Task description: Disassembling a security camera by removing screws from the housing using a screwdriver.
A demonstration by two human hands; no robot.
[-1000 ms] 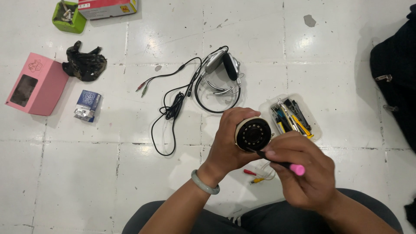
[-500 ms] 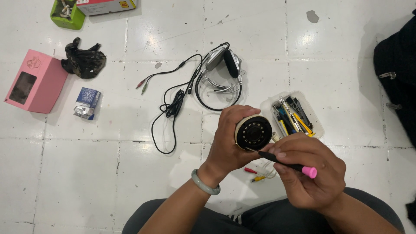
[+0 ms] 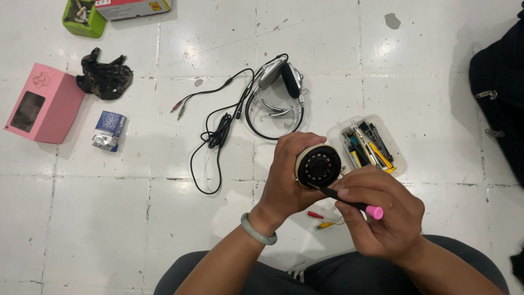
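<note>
My left hand (image 3: 286, 177) grips a round security camera (image 3: 319, 165) with a cream body and a black face ringed by small lights. My right hand (image 3: 382, 216) holds a small screwdriver (image 3: 349, 202) with a black shaft and a pink cap. Its tip touches the lower edge of the camera's black face. A pale green bangle (image 3: 258, 230) sits on my left wrist. Red and yellow plug ends (image 3: 322, 219) lie on the floor just under my hands.
A clear plastic tray (image 3: 398, 164) of small tools lies right of the camera. A headset (image 3: 278, 90) with tangled black cable lies ahead. A pink box (image 3: 46, 104), a small blue packet (image 3: 108, 130), a black crumpled object (image 3: 103, 78), a green container (image 3: 82, 19) and a dark bag (image 3: 499, 93) lie around.
My right hand has shifted a little to the right and pulled the screwdriver's pink end outward. The tip stays at the camera's lower rim.
</note>
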